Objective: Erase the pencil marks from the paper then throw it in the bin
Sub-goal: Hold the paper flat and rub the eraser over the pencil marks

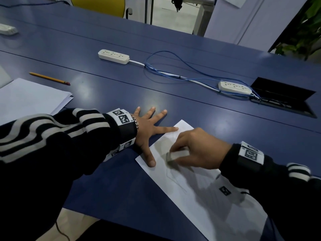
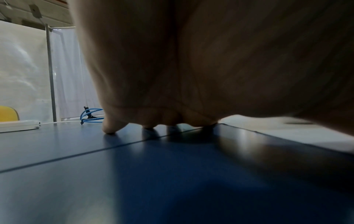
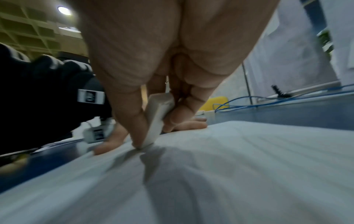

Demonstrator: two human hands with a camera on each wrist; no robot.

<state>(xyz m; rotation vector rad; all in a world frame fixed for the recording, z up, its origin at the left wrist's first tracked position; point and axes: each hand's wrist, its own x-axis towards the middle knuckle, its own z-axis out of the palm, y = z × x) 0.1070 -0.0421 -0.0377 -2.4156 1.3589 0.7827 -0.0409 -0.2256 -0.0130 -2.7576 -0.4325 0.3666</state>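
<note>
A white sheet of paper (image 1: 196,190) lies slanted on the blue table (image 1: 121,87), with faint pencil lines near its middle. My right hand (image 1: 194,150) pinches a white eraser (image 1: 177,154) between thumb and fingers, its lower end pressed on the sheet. In the right wrist view the eraser (image 3: 159,118) stands tilted, its tip touching the paper (image 3: 229,174). My left hand (image 1: 151,129) lies flat with spread fingers; its thumb and index finger press the paper's left edge and far corner. The left wrist view shows the palm (image 2: 191,68) low over the table and the paper (image 2: 287,130) at the right.
A stack of white sheets (image 1: 29,98) and a yellow pencil (image 1: 49,78) lie at the left. Two white power strips (image 1: 113,56) (image 1: 234,87) with blue cables (image 1: 173,70) cross the far table. A black cable hatch (image 1: 283,96) stands open at the right. No bin is in view.
</note>
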